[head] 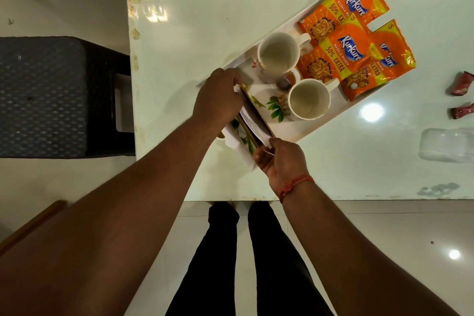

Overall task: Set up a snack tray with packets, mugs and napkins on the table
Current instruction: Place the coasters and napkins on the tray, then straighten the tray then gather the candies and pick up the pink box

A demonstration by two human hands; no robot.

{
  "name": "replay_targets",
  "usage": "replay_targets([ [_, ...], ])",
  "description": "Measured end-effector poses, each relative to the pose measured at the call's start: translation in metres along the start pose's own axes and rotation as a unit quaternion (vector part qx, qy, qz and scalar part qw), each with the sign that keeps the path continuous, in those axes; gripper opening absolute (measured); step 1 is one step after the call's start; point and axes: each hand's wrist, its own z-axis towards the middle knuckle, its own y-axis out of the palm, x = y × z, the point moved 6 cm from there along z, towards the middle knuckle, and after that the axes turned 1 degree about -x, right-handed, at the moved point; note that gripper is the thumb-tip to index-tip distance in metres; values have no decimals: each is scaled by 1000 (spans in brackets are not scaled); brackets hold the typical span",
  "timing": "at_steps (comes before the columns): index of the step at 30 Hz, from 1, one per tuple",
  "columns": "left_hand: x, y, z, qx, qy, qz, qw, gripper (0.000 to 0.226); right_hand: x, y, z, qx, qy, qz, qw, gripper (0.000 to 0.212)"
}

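A white floral tray [302,128] lies slantwise on the white table [195,33]. Two empty white mugs [278,55] [309,99] stand in its middle. Three orange snack packets [355,5] [341,55] [384,64] lie across its far end. At the tray's near end stands a brown napkin holder [256,117] with white napkins [250,120] in it. My left hand [218,99] grips the holder's far end. My right hand [280,159] pinches the napkins' white edge at the holder's near end.
Two small red wrappers [461,83] [461,111] and a clear plastic lid [447,147] lie at the table's right. A dark stool [51,95] stands left of the table. My legs are below the table's near edge.
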Motion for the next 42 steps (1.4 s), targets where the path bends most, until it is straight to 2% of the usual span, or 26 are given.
replay_targets([
  [5,-5,-5,-8,24,-9,-28,999,28,-4,-7,-8,12,-25,-61,998,10],
  [8,-14,-11,-20,72,-29,-87,993,27,-12,-17,-17,48,-71,-141,986,25],
  [10,-24,-11,-33,97,-52,-135,985,29,-21,-25,-25,98,-140,-197,965,31],
  [12,-34,-7,-47,102,-88,-177,975,34,-32,-27,-36,135,-236,-280,921,28],
  [16,-49,3,-72,97,-158,-214,959,51,-50,-18,-63,134,-432,-424,785,32],
  [19,-55,14,-82,79,-222,-264,935,58,-71,-17,-76,129,-519,-482,694,39],
  [24,-54,26,-83,84,-280,-304,907,61,-130,-33,-81,151,-588,-511,609,46],
  [29,-47,37,-76,125,-291,-303,899,65,-184,-37,-64,117,-619,-564,534,50],
  [37,-33,63,-68,203,-326,-281,880,65,-289,-54,-32,90,-615,-606,496,53],
  [40,-30,73,-70,220,-339,-289,868,64,-324,-55,-12,76,-594,-607,522,57],
  [42,-28,76,-71,231,-343,-288,864,63,-342,-53,1,66,-575,-598,555,61],
])
